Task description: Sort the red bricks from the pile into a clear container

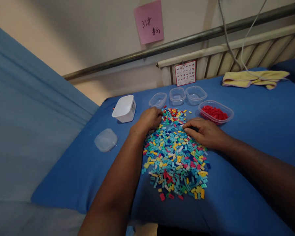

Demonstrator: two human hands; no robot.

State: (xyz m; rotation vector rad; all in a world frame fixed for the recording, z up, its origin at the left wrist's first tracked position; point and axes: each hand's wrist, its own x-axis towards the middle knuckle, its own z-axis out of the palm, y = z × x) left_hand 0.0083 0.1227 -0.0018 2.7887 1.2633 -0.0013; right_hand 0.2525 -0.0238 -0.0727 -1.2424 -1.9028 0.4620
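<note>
A broad pile of small plastic bricks (175, 154) lies spread on the blue-covered bench (255, 137), mostly turquoise mixed with yellow, red, dark blue, white and a little pink, thinning to loose single pieces at its near edge. The left hand (149, 118) rests on the pile's far left corner with its fingers curled under, so whether it has hold of any brick cannot be told. The right hand (204, 131) lies palm down on the pile's far right edge, fingers stretched flat and pointing left; anything beneath them is hidden. Just beyond the right hand stands a clear tub of red bricks (215, 112), and behind the pile three small clear tubs (177, 95) sit in a row. A white bin (124, 108) stands to the left, with a clear lid (106, 140) nearer. The single bricks are too small to make out their shapes, and both forearms run out of the bottom of the view.
</note>
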